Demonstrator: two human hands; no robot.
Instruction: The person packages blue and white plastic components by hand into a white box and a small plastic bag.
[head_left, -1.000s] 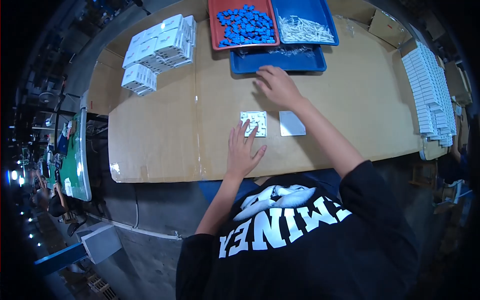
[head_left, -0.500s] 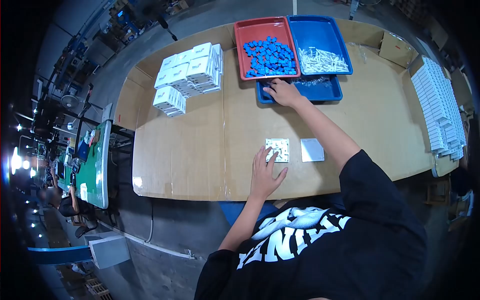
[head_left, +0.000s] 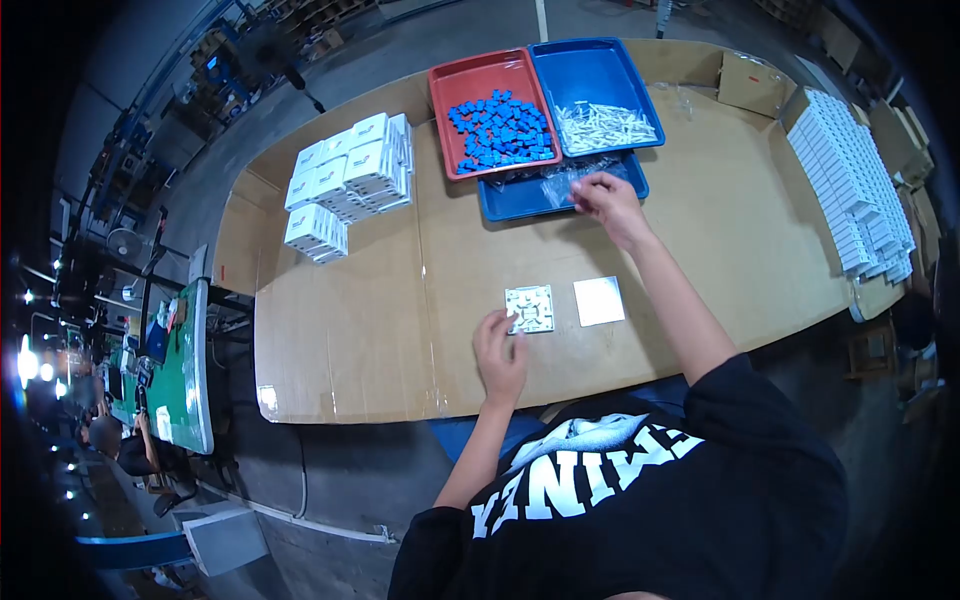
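From the head view, your left hand [head_left: 500, 352] sits at the near left edge of the white square base plate [head_left: 530, 308], which lies flat on the cardboard-covered surface [head_left: 340, 330]; the fingers [head_left: 497, 325] are curled close together with their tips on the plate's left edge, though whether they grip it or only press it I cannot tell; steady the plate there so it does not skate on the cardboard. Just beside it on the right, apart from it, lies the plain white cover plate [head_left: 599, 300]; leave it clear of your forearm. Your right hand [head_left: 607, 195] is at the right end of the front blue tray [head_left: 510, 200], over crumpled clear plastic [head_left: 560, 180]; its fingers are drawn narrow as if pinching, but anything held is too small to see. Behind are the red tray [head_left: 480, 78] of blue parts [head_left: 500, 130] and the blue tray [head_left: 590, 70] of white parts [head_left: 603, 126]; take one piece only, and lift it clear of the plastic so the bag does not drag along.
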